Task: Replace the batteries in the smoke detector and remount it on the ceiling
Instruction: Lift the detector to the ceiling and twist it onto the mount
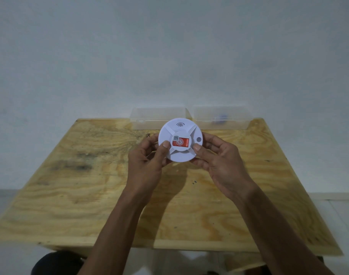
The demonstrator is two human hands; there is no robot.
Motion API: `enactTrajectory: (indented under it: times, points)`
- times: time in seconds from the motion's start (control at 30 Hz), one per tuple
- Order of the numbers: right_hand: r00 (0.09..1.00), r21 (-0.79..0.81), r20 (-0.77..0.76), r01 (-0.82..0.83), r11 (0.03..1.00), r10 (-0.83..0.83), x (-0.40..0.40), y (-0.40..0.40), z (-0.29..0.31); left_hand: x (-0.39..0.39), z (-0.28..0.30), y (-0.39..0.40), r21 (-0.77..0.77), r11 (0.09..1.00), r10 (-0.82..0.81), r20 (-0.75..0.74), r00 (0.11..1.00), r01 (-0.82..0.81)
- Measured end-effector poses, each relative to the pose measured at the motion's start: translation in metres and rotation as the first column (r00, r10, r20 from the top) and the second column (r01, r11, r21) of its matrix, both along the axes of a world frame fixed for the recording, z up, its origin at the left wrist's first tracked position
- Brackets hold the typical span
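A round white smoke detector with a red sticker and a small code label at its centre is held above the wooden table, its face turned toward me. My left hand grips its left rim, thumb resting beside the sticker. My right hand grips the right rim, thumb on the face below a small round button. No batteries show in my hands; the detector's back is hidden.
Two clear plastic boxes stand at the table's far edge against the wall: the left box looks empty, the right box holds something blue. A dark round object sits below the table's near edge.
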State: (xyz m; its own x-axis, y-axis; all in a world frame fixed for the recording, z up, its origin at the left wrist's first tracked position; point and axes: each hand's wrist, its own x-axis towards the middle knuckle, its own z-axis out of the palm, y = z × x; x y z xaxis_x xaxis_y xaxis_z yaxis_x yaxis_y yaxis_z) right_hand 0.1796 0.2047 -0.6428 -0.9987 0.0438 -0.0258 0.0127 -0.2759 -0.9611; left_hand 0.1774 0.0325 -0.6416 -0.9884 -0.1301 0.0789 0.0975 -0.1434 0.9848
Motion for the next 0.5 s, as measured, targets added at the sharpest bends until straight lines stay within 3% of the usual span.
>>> enactTrajectory:
  times: [0.5]
  points:
    - [1.0, 0.01, -0.006, 0.002, 1.0, -0.002, 0.0021, 0.0014, 0.002, 0.0002, -0.0008, 0.0006, -0.006, 1.0, 0.001, 0.004, 1.0, -0.001]
